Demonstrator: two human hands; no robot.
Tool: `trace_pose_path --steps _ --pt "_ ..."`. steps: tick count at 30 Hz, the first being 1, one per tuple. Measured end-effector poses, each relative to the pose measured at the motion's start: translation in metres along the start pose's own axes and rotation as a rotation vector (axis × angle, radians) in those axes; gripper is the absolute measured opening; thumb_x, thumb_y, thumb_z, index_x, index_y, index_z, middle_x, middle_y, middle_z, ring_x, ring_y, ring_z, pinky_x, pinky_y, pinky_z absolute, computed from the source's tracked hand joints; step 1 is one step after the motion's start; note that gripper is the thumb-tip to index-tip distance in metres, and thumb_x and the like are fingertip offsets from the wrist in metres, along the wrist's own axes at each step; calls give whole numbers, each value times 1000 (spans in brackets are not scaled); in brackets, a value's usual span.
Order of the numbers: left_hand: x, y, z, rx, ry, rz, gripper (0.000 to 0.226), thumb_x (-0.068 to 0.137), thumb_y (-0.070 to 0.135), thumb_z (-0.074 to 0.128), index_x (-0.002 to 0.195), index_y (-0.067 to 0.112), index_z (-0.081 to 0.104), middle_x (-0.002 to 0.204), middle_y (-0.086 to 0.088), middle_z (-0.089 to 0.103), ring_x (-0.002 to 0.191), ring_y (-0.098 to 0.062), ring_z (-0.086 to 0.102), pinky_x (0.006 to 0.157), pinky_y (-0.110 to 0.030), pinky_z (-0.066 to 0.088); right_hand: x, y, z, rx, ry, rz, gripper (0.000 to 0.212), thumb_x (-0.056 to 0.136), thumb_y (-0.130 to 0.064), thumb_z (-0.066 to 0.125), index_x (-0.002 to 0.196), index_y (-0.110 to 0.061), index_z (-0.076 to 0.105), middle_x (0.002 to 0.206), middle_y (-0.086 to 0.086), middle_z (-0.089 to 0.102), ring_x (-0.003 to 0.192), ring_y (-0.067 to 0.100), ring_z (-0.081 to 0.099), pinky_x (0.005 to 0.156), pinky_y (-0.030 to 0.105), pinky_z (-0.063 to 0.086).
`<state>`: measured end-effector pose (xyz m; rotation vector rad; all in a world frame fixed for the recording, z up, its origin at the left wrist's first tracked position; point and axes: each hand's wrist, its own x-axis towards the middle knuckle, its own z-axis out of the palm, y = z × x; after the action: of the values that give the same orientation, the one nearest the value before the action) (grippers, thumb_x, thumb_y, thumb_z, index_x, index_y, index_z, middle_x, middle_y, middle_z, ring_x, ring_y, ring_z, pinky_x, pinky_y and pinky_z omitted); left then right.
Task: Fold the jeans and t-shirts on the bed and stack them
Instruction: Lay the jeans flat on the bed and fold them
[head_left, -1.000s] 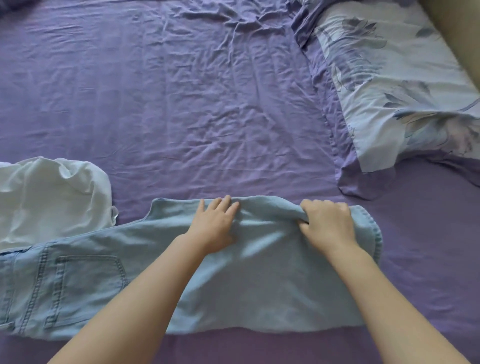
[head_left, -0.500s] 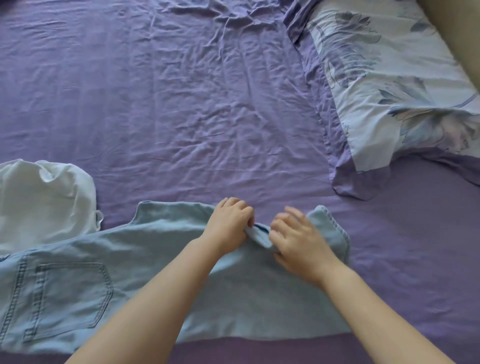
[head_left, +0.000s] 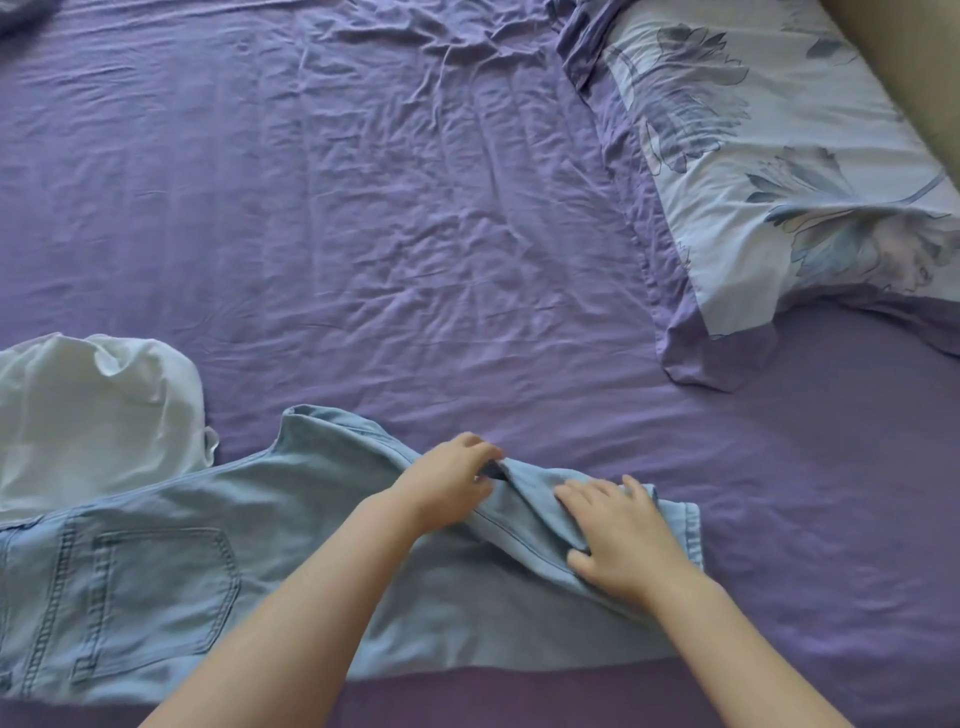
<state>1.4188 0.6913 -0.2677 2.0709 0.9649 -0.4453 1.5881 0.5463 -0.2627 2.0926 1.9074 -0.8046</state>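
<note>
Light blue jeans lie across the near edge of the bed, back pocket at the left, leg end at the right. My left hand pinches a raised fold of the denim near the far edge of the leg. My right hand lies flat with spread fingers on the leg close to its hem, pressing the cloth down beside that fold. A white t-shirt lies crumpled at the left, touching the jeans' far edge.
The purple sheet is wrinkled and stretches far behind the jeans. A flowered pillow with a purple border lies at the back right. A beige headboard or wall shows in the top right corner.
My right hand let go of the far edge, slid toward me and flattened on the leg. The leg end shifted left and bunched into a fold held by my left hand.
</note>
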Motion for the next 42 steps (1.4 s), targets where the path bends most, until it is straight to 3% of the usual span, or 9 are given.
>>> trace_pose_path --steps 4,9,15,20,25,28,33,37,42 --pt "8 -7 3 136 61 -139 63 90 2 41 146 28 26 151 -1 24 126 -28 43 95 -37 42 0 17 -25 -36 144 103 20 86 -28 46 104 -22 54 100 4 67 104 24 56 111 35 24" --pt "12 -12 -10 261 81 -216 68 85 3 44 145 29 25 144 0 37 124 -26 42 91 -39 44 -2 44 -77 0 432 325 13 86 -31 55 94 -21 60 82 12 69 81 37 61 61 36 35" --pt "19 -13 -24 386 231 -176 65 88 8 44 146 27 22 149 1 32 129 -28 32 99 -39 34 16 46 -89 -209 560 355 21 69 -17 79 64 -12 59 53 9 58 54 31 55 60 33 33" --pt "28 -4 -12 342 227 -72 67 90 3 41 149 25 18 156 -4 17 138 -27 23 105 -40 33 44 50 -67 -232 512 343 39 74 2 64 111 -12 63 107 12 63 107 32 55 103 51 32" --pt "31 -8 11 436 178 9 49 90 12 39 138 25 42 142 0 40 134 -23 33 108 -37 28 65 19 -31 -178 356 -39 53 68 -18 79 117 -13 63 124 15 60 117 30 56 93 47 46" --pt "28 -16 16 449 168 26 45 89 11 39 130 26 49 137 2 44 132 -20 34 107 -38 24 74 10 4 -112 111 -76 50 97 -29 42 144 -29 27 157 3 17 144 19 12 112 52 15" --pt "40 -39 -6 435 215 -132 66 87 1 44 146 24 25 154 -2 22 143 -22 17 115 -48 14 75 56 11 -108 236 286 61 97 -28 37 148 -33 4 158 6 0 145 27 -3 114 51 11" --pt "56 -42 -6 493 229 -163 40 89 28 56 127 23 44 128 -1 49 122 -25 40 103 -40 29 74 68 15 -181 198 255 79 93 -26 45 144 -36 -15 158 10 -4 144 35 -4 111 58 10" --pt "60 -44 -13 470 452 -302 14 89 21 54 102 25 54 107 3 56 106 -23 47 85 -35 31 84 62 17 -260 310 109 90 74 -5 59 147 -29 12 152 17 26 140 39 23 108 64 11"
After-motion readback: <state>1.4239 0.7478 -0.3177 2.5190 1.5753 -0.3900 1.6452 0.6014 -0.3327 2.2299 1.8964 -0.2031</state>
